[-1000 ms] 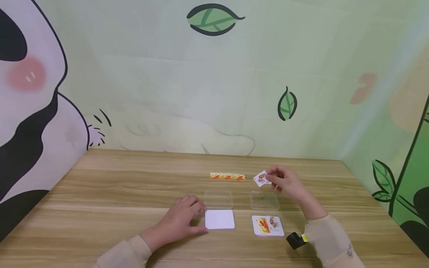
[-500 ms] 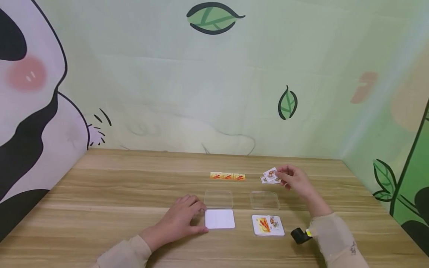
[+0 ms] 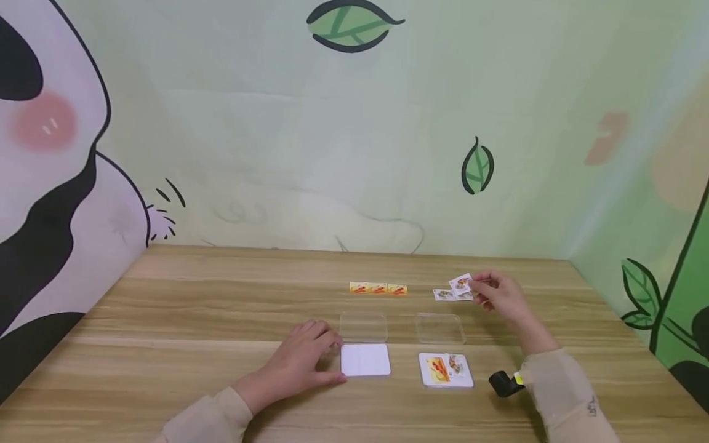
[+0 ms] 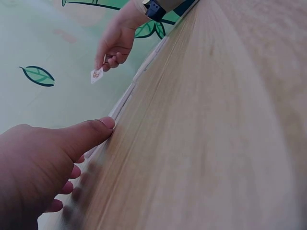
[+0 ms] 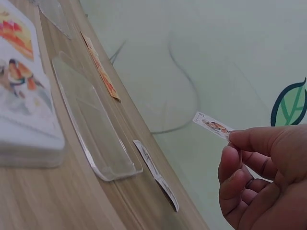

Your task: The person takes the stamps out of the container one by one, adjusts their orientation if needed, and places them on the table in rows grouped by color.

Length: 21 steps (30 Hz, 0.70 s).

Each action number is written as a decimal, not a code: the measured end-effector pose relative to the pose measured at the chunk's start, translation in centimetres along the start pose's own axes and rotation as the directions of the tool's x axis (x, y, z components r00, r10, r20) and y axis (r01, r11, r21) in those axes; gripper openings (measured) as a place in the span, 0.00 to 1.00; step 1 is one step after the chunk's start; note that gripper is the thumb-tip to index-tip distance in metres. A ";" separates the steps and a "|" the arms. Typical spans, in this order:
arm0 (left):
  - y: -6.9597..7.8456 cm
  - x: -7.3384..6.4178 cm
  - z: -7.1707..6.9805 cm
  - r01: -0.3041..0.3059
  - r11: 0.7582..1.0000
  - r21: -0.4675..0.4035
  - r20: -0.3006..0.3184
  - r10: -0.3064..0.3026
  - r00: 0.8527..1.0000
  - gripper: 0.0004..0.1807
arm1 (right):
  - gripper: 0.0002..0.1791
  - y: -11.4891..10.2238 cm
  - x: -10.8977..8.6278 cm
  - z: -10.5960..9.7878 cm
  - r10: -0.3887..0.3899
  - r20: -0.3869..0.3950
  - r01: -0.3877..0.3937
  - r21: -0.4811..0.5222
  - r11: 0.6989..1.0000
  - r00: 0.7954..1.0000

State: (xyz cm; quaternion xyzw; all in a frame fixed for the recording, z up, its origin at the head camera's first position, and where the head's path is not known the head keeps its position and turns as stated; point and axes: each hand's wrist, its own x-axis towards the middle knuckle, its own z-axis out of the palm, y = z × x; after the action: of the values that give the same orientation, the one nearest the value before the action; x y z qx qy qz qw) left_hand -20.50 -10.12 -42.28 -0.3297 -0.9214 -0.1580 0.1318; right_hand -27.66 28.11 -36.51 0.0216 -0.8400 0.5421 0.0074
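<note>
Thumb and fingertips of my right hand (image 3: 501, 298) pinch a small white picture card (image 3: 460, 283). In the right wrist view that picture card (image 5: 213, 125) is held raised and tilted, its printed side showing. Below it on the table lie two similar white cards (image 5: 156, 175), end to end. My left hand (image 3: 293, 363) rests on the table with its fingers relaxed. Its thumb and forefinger are right at the left edge of a flat white box (image 3: 365, 360). To the right sits another flat box (image 3: 445, 370) with orange and white pictures on top.
Behind the boxes lie two clear plastic lids, the left lid (image 3: 362, 327) and the right lid (image 3: 440, 328). Farther back is a row of three yellow-orange cards (image 3: 378, 288). A wall hanging with leaves (image 3: 477, 166) and a panda stands behind the wooden table (image 3: 221, 295).
My right hand has moved to the right with one card, leaving two white cards on the table. My left hand has stayed beside the white box.
</note>
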 end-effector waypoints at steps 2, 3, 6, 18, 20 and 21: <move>0.0 0.0 0.0 0.003 1.000 0.002 0.004 -0.003 1.000 0.26 | 0.14 0.2 0.1 -0.2 0.007 -0.008 -0.007 0.010 1.000 1.000; 0.1 0.0 -0.1 0.003 1.000 0.002 0.004 -0.003 1.000 0.26 | 0.14 0.3 0.1 -0.3 0.011 -0.013 -0.011 0.014 1.000 1.000; 0.1 0.1 -0.2 0.001 1.000 0.007 0.004 -0.001 1.000 0.26 | 0.14 0.5 0.1 -0.6 0.028 -0.024 -0.028 0.018 0.999 0.999; 0.1 0.0 -0.1 0.017 1.000 -0.002 0.012 -0.017 1.000 0.26 | 0.12 1.4 0.4 -1.4 0.070 -0.038 -0.069 0.018 0.997 0.997; 0.1 0.0 0.0 0.013 1.000 0.002 0.011 -0.013 1.000 0.26 | 0.11 1.6 0.4 -1.6 0.081 -0.040 -0.080 0.023 0.997 0.996; 0.1 0.0 0.0 0.011 1.000 0.004 0.012 -0.011 1.000 0.26 | 0.10 1.7 0.4 -1.7 0.088 -0.041 -0.087 0.028 0.996 0.995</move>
State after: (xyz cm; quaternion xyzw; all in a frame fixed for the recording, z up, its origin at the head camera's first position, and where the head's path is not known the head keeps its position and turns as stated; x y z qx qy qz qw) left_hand -20.42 -10.07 -42.24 -0.3252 -0.9243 -0.1550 0.1260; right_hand -28.19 30.33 -37.40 -0.0267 -0.8325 0.5533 0.0009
